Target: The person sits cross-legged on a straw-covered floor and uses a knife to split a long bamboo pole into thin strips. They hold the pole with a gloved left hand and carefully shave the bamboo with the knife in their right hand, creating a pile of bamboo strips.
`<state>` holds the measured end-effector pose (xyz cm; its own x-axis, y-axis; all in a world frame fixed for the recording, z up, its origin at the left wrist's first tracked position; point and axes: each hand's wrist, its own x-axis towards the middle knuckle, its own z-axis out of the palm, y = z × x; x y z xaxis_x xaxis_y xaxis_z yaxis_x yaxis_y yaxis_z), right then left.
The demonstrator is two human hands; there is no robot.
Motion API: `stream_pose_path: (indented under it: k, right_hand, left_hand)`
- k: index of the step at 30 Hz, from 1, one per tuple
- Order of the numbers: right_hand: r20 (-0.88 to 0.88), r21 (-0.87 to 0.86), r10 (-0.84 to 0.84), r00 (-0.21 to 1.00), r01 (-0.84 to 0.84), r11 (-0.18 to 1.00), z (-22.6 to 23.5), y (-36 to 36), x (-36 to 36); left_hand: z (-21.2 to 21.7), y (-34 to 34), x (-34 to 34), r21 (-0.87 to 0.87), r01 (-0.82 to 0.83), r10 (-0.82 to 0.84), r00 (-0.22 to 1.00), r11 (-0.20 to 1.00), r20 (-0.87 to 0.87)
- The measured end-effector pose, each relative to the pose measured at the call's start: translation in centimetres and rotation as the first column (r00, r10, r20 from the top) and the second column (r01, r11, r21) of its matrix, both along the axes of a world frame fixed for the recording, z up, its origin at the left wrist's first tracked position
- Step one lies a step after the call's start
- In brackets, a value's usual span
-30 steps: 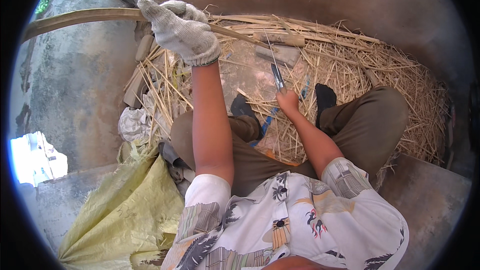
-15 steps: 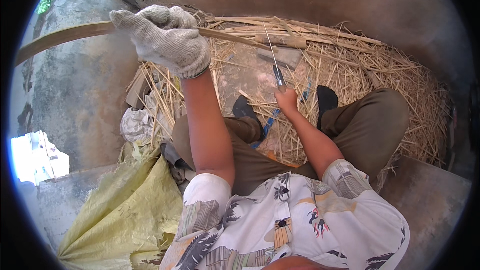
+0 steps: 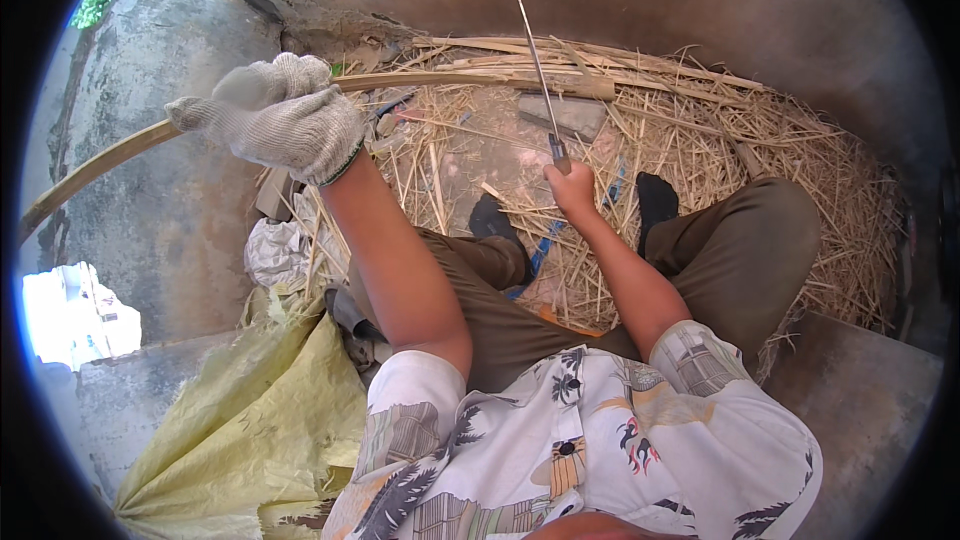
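My left hand (image 3: 285, 120), in a knitted off-white glove, is closed around a long bamboo strip (image 3: 105, 162). The strip curves down to the far left and runs right past the glove toward a short wood piece (image 3: 580, 86); whether its end touches that piece, I cannot tell. Bare and closed, my right hand (image 3: 572, 190) grips the handle of a long, thin-bladed knife (image 3: 541, 70). Its blade points up and away, crossing the picture in front of the wood piece. A grey stone block (image 3: 565, 116) lies on the ground beyond my right hand.
Split strips and shavings (image 3: 800, 190) cover the floor at the right and along the brown wall (image 3: 640, 0). My feet in dark socks (image 3: 656, 202) rest amid them. A yellow woven sack (image 3: 250, 410) and a crumpled white bag (image 3: 276, 252) lie at the left.
My gloved left hand has moved left and slightly down, and the bamboo strip has shifted with it. The knife blade has turned, showing wider; my right hand stays nearly in place.
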<state>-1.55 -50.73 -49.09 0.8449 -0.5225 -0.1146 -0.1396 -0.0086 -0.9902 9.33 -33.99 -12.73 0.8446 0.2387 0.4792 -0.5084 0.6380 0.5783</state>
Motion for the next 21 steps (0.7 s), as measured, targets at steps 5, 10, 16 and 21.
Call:
stream_pose_path:
  k: [5,10,16,21]
  right_hand:
    - [-0.012,-0.146,0.002,1.000,-0.003,0.989,4.5,0.5,-0.3]
    - [-0.111,-0.250,-0.004,0.994,-0.024,0.968,4.5,-0.1,0.2]
    - [-0.027,-0.273,0.169,0.985,-0.170,0.947,8.4,1.5,0.1]
    - [-0.032,-0.367,0.182,0.983,-0.181,0.913,9.7,1.3,0.6]
  left_hand:
    - [2.4,3.3,-1.0,-0.124,0.285,-0.263,0.950,0.950,0.169]
    - [5.7,5.9,-6.8,0.134,-0.141,0.100,0.957,0.981,0.271]
    - [5.9,8.0,-7.9,0.004,-0.350,0.340,0.914,0.937,0.222]
    - [6.3,10.6,-9.4,0.041,-0.261,0.234,0.917,0.965,0.324]
